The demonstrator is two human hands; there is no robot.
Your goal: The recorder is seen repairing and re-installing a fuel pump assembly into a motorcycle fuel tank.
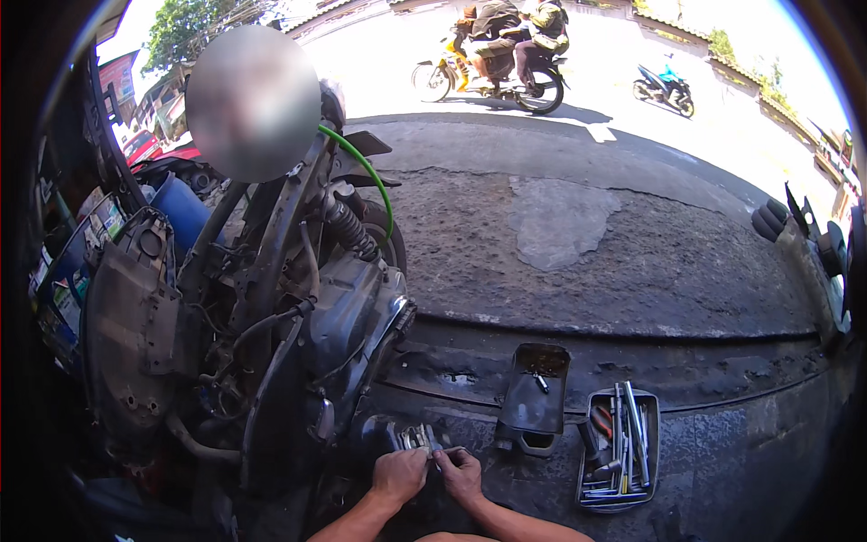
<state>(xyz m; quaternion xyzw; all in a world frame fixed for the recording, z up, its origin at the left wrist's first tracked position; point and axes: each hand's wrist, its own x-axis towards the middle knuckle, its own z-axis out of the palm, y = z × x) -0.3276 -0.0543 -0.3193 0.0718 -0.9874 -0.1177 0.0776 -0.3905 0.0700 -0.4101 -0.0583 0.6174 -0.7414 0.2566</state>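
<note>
My left hand (400, 472) is closed on a small silvery metal part (415, 436) at the lower middle, beside a dark rounded object (379, 434). My right hand (459, 474) pinches a slim grey piece (436, 447) against its right side; I cannot make out what it is. A partly stripped scooter (352, 304) stands at the left, a green hose hanging over it. To the right of my hands lie a black open container (533, 405) with a small shiny piece in it and a tray (648, 434) of sockets, rods and orange-handled pliers.
A blue barrel (176, 217) and a crate of containers (59, 280) stand behind the scooter at the left. A ledge (596, 327) crosses the middle. Beyond are riders on a motorcycle (488, 63) and a blue scooter (664, 90). Dark objects (804, 235) line the right edge.
</note>
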